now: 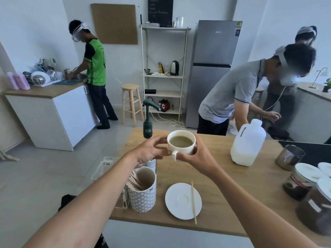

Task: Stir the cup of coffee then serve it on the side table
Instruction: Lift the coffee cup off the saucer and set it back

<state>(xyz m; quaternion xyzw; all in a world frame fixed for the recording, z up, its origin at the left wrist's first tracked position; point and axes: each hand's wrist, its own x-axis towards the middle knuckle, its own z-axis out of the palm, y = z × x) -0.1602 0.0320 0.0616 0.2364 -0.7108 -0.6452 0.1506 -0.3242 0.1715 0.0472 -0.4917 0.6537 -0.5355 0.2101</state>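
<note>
A white cup of milky coffee (181, 142) is lifted above the wooden counter (232, 185). My right hand (198, 159) wraps around its right side and base. My left hand (151, 152) touches its left side, fingertips by the handle, which points toward me. Below, on the counter, lies the white saucer (180, 200), bare, with a wooden stir stick (193, 203) resting across its right part. No side table is identifiable in view.
A patterned holder of wooden sticks (142, 191) and a green pump bottle (147, 126) stand at the counter's left edge. A milk jug (248, 144), a metal pitcher (289, 156) and lidded jars (304, 183) stand right. Three people work around the room.
</note>
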